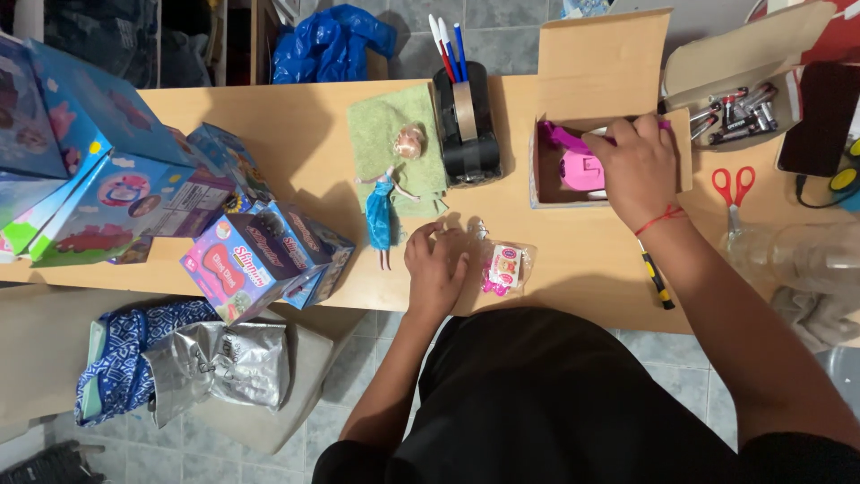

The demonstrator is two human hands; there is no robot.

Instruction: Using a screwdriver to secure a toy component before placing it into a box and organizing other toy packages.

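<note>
- Pink toy [580, 168] is lying inside a small open cardboard box [546, 170] near the far edge of the wooden table [296, 125], with the box's flap standing up behind it.
- Right hand [638, 166] is reaching into that box from above, palm down and fingers curled over the toy's right side; whether the fingers are actually gripping it cannot be told, since the hand is covering the contact.
- A red string is sitting around the right wrist.
- Left hand [436, 266] is resting near the table's front edge, fingers loosely bent, pressing down on a clear plastic bag [502, 264] holding small pink pieces; it is touching the bag's left end rather than closing around it.
- A doll in a blue dress [381, 211] is lying just to the left of the left hand, its head on a green cloth [381, 125].
- A black tape dispenser [466, 125] with pens standing in it is sitting between the cloth and the box.
- Colourful toy boxes [255, 260] are piling up along the table's left side.
- Red-handled scissors [735, 193] and an open box of batteries [739, 108] are lying to the right of the right arm, and a screwdriver [657, 282] is lying partly under the forearm.
</note>
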